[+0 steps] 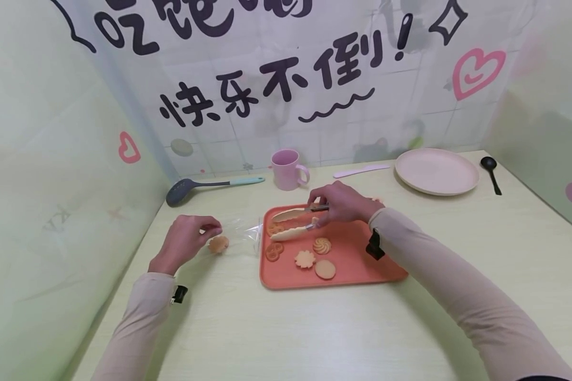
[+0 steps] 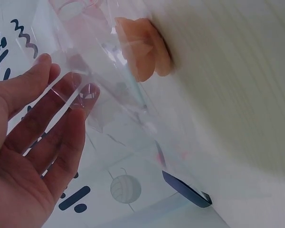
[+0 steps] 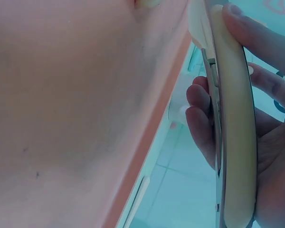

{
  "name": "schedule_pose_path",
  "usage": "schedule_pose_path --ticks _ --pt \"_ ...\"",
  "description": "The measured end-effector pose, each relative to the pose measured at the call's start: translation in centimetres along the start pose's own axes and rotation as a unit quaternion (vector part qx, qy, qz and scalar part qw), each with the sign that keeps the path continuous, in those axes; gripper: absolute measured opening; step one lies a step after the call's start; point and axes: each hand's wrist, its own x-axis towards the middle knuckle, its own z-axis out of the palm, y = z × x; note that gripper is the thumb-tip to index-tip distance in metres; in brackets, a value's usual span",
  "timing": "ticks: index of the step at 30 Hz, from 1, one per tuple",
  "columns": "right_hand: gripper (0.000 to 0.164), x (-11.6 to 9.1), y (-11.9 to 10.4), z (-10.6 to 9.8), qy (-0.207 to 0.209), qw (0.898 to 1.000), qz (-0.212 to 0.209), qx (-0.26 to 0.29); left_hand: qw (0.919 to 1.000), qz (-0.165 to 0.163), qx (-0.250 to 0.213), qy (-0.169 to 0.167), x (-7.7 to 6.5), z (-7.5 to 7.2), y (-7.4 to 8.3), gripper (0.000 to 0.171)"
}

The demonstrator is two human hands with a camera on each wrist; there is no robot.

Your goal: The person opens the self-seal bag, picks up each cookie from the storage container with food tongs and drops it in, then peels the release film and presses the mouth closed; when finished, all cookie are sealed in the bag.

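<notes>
My left hand (image 1: 186,238) pinches the edge of a clear plastic bag (image 1: 242,235) between thumb and fingers. Tan cookies (image 2: 147,50) show inside the bag, low against the table. With my right hand (image 1: 343,203) I grip a pair of tongs (image 1: 293,233) with cream-coloured tips. The tips are spread apart above the left part of an orange-red tray (image 1: 362,264), with nothing between them. On the tray lie a pretzel-shaped cookie (image 1: 274,251), a swirl cookie (image 1: 322,245), a flower-edged cookie (image 1: 305,259) and a plain round cookie (image 1: 325,269). Another cookie (image 1: 275,228) shows between the tong arms.
Behind the tray stands a pink-purple mug (image 1: 286,170). A slotted dark ladle (image 1: 178,191) lies at the back left. Along the back right are a lilac knife (image 1: 361,171), a pink plate (image 1: 436,172) and a black spoon (image 1: 491,170). Walls border the table behind and on both sides.
</notes>
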Motion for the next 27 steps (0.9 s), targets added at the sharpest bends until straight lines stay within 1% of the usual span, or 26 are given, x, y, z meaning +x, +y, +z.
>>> schedule_pose_path --ticks 5,11,16,20,27 --pt "0.038 0.1 -0.3 0.0 -0.006 1.0 -0.008 -0.006 1.0 0.001 0.001 0.002 0.0 0.0 0.0 0.007" --pt "0.033 0.0 -0.5 0.1 0.007 1.0 -0.022 -0.01 1.0 0.002 0.001 0.002 0.1 -0.1 0.0 0.008" --pt "0.032 0.1 -0.4 0.2 0.019 0.999 -0.029 0.005 1.0 -0.001 0.0 0.001 -0.1 -0.1 0.0 0.008" --pt "0.031 0.1 -0.7 0.0 0.023 0.999 -0.042 0.012 1.0 -0.004 -0.001 0.0 -0.1 -0.1 -0.1 0.008" --pt "0.031 0.6 -1.7 0.0 0.014 0.998 -0.055 0.032 1.0 -0.003 -0.001 0.003 -0.1 0.0 -0.1 0.007"
